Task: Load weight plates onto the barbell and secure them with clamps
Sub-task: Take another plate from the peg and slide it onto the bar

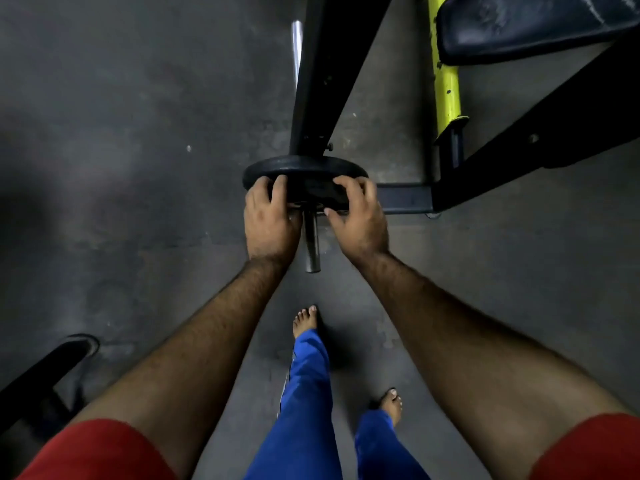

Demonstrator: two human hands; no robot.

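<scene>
The bar's sleeve points back toward the person, its bare end free. Just beyond it, the left hand grips the plate at 9 o'clock and the right hand grips it at 3. The plate sits on the sleeve, near the rack upright. Push evenly, keeping it square so it won't bind, until it seats. No clamp is in view.

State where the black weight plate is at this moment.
In the head view, the black weight plate sits centre frame on the barbell sleeve, gripped by the left hand and right hand, just in front of the black rack upright.
</scene>
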